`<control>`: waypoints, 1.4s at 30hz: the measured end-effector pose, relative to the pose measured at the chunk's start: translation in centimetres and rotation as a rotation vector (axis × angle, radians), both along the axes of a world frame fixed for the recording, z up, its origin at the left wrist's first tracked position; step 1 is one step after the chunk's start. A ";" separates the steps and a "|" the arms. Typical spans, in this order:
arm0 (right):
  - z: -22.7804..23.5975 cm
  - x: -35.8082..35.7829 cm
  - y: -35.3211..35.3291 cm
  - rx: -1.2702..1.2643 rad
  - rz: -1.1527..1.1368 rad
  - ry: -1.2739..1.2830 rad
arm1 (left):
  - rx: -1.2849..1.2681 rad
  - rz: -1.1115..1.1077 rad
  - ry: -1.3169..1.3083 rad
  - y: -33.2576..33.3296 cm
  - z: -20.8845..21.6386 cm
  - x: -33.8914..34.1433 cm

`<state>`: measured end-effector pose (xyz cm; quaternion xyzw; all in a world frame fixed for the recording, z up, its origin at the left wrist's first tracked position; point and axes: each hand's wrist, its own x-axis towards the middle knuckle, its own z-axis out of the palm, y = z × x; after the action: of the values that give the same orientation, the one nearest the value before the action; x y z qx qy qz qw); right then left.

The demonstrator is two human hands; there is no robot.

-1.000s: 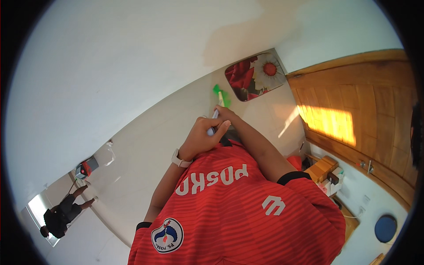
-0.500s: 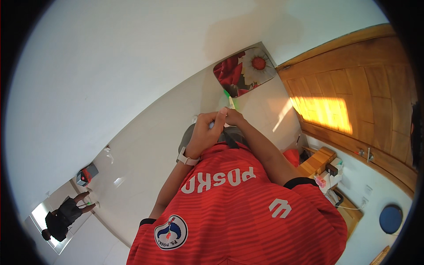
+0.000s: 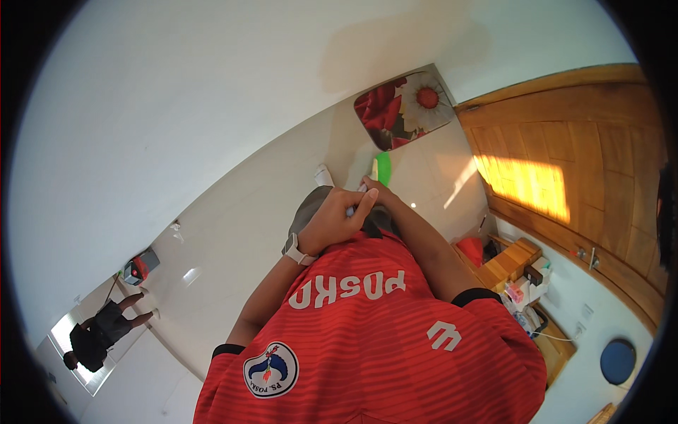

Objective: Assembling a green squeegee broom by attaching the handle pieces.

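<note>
My left hand (image 3: 337,220), with a pale watch on its wrist, is closed round the light-coloured handle of a broom (image 3: 383,168). Just ahead and to the right, my right hand (image 3: 380,190) grips the same handle lower down, its fingers partly hidden. The broom's green bristles show beyond my right hand, over the pale floor and short of a floor mat (image 3: 397,116) printed with red and white flowers. My body hides part of the handle.
A white wall (image 3: 162,106) runs along the left and far side. A wooden door (image 3: 593,155) stands at the right, near a wooden cabinet (image 3: 510,263) with small items on it. At the far left are another person (image 3: 106,328) and a grey-and-red bin-like object (image 3: 139,267).
The broom's green bristles have swung right and nearer, and more of them shows. Both hands have shifted slightly, still on the handle. A white-covered foot shows more clearly.
</note>
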<state>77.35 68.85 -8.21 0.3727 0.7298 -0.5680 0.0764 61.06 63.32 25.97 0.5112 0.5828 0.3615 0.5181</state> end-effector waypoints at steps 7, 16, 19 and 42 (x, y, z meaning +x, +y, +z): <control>3.2 -12.0 3.1 0.118 -0.070 0.066 | 0.226 0.224 0.116 -1.7 0.7 -4.0; 2.8 -15.3 4.4 0.205 0.065 -0.045 | 0.056 0.488 -0.071 -2.5 0.0 -7.8; 2.0 -11.4 1.6 0.158 0.045 -0.138 | -0.010 0.509 -0.189 -1.4 -0.8 -6.8; 1.7 -12.0 1.0 0.079 0.039 0.238 | 0.138 0.417 0.102 -2.5 3.9 -5.3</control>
<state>65.32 69.86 -6.52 0.2912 0.7626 -0.5774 -0.0145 55.77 60.82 29.84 0.4316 0.6752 0.4734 0.3658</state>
